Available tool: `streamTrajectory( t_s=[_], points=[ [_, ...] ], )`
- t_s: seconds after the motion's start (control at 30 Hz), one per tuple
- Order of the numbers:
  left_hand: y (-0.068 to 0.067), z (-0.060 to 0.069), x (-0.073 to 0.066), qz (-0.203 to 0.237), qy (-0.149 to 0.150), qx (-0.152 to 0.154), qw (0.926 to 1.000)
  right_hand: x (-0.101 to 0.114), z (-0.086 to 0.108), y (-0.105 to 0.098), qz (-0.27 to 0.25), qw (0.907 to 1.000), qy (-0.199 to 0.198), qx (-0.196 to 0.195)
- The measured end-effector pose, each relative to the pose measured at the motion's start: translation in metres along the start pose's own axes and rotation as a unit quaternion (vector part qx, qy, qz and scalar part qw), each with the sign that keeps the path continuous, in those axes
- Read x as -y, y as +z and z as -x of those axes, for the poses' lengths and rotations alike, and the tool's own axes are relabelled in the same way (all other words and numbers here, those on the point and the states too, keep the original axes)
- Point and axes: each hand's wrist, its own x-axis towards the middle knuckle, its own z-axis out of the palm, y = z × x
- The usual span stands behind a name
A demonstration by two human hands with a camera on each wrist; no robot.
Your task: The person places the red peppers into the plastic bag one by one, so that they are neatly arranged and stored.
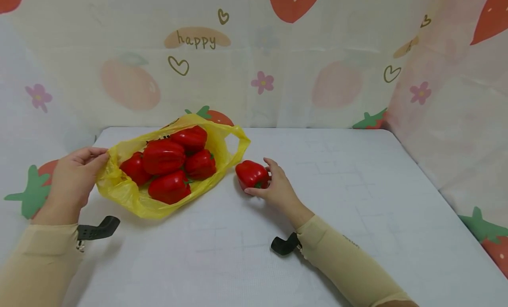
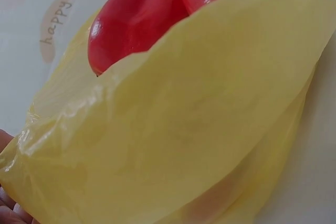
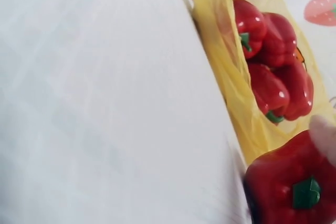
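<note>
My left hand (image 1: 73, 179) pinches the left rim of a yellow plastic bag (image 1: 152, 210) in the head view. The bag lies with its mouth wide, and several red bell peppers (image 1: 164, 157) are inside. Just right of the bag, my right hand (image 1: 282, 193) grips a single red bell pepper (image 1: 250, 174), thumb at the near side and fingers at the right. Its green stem stub (image 3: 306, 192) faces the right wrist camera. In the left wrist view, the bag's side (image 2: 157, 145) hides most of the peppers and nearly all of my left hand.
A white table (image 1: 238, 263) carries the bag and the single pepper. Behind it hangs a pale curtain (image 1: 293, 46) printed with fruit, hearts and flowers, which continues along the right side. Black wrist mounts (image 1: 99, 228) stick out from both sleeves.
</note>
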Motion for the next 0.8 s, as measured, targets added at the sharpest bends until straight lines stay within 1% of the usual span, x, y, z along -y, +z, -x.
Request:
streamTrajectory(
  t_s=[0.13, 0.27, 0.4, 0.53, 0.67, 0.8],
  points=[
    [0.0, 0.0, 0.0, 0.01, 0.009, -0.003, 0.9999, -0.004, -0.001, 0.001, 0.004, 0.9999, -0.013, 0.009],
    [0.0, 0.001, -0.001, 0.012, 0.006, -0.002, 0.9999, -0.006, -0.003, 0.001, 0.012, 0.9996, -0.026, 0.008],
    [0.001, 0.0, -0.002, 0.003, 0.005, -0.001, 1.0, -0.005, -0.006, 0.002, 0.013, 0.9997, -0.019, 0.009],
    [0.002, 0.0, -0.002, -0.006, 0.004, -0.001, 1.0, -0.005, -0.011, 0.002, 0.02, 0.9995, -0.025, 0.001],
    [0.001, 0.0, -0.002, -0.001, 0.001, 0.001, 1.0, -0.007, -0.015, 0.001, 0.025, 0.9993, -0.028, -0.007],
    [0.001, 0.0, -0.003, -0.004, 0.0, 0.001, 1.0, -0.007, -0.017, -0.001, 0.012, 0.9998, -0.018, -0.004]
  ],
)
